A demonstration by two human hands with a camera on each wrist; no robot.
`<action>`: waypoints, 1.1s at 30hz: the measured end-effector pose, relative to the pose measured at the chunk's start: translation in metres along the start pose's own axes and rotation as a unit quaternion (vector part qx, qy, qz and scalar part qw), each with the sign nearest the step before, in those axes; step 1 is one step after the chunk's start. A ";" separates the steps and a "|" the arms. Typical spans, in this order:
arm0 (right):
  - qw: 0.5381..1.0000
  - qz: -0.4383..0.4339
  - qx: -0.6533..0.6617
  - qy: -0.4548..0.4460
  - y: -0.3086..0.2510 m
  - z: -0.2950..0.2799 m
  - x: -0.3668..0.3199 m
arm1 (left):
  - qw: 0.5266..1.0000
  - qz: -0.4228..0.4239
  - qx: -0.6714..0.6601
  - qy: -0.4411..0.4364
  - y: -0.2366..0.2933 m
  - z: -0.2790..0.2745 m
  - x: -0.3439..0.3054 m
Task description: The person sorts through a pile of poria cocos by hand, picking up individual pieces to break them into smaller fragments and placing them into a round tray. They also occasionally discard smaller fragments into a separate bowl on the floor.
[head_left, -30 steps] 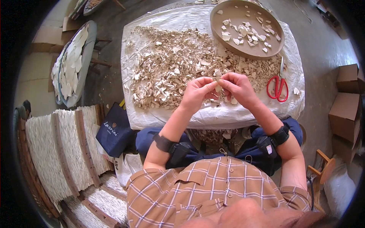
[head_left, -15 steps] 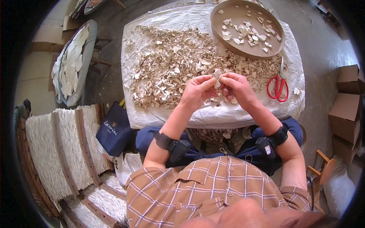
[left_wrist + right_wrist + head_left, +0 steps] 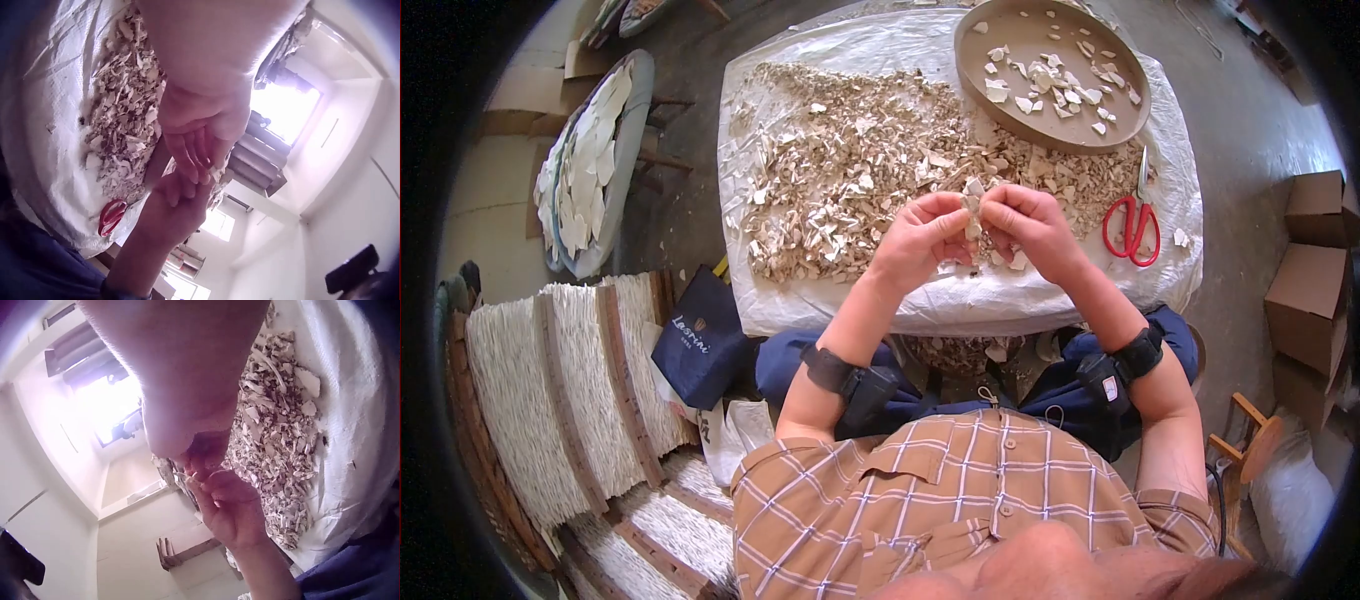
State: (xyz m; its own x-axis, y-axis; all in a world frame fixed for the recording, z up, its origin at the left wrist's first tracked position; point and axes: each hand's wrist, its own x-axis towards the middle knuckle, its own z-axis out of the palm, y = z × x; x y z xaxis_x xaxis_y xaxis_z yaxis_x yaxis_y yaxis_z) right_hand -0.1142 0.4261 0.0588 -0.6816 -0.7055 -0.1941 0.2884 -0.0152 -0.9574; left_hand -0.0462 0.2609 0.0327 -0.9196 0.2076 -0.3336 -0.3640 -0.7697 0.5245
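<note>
Both hands meet over the near edge of a pile of pale, dry flakes (image 3: 840, 180). Thumb and fingers of my left hand (image 3: 922, 238) pinch a small off-white flake (image 3: 973, 188) from one side. On its other side, my right hand (image 3: 1032, 230) pinches the same piece, its remaining fingers curled beneath. The flake's upper tip shows between the thumbs; the rest is mostly covered by fingers. In the left wrist view, a bit of the flake (image 3: 215, 172) shows at the fingertips, close beside the right hand (image 3: 174, 209).
A round brown tray (image 3: 1020, 135) with several larger white pieces stands at the back right. Red-handled scissors (image 3: 1132, 232) lie right of the pile on the white sheet (image 3: 840, 312). A dark blue bag (image 3: 700, 340) and stacked white racks (image 3: 570, 400) stand at the left; cardboard boxes (image 3: 1305, 290) at the right.
The flake between the fingertips has been turned and stands more upright than a second ago. Both hands stay in nearly the same place, with small finger shifts.
</note>
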 end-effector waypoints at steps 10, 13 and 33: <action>0.968 -0.114 -0.204 0.091 0.016 -0.005 0.013 | 0.712 0.424 0.555 0.070 0.014 0.002 0.006; 0.999 0.001 -0.014 0.034 0.015 -0.002 0.011 | 0.632 0.448 0.631 0.046 0.012 0.011 0.006; 0.762 -0.366 -0.506 0.173 0.010 0.004 0.006 | 0.965 0.076 0.183 0.170 -0.012 0.005 0.011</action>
State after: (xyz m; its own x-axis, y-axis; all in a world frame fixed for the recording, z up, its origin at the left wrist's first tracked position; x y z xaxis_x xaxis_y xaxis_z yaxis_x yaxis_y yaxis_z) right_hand -0.1127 0.4187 0.0489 -0.5986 -0.5385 0.5931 -0.8000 0.3626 -0.4781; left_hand -0.0525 0.2752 0.0265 -0.8871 -0.1498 -0.4365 -0.3136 -0.4983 0.8083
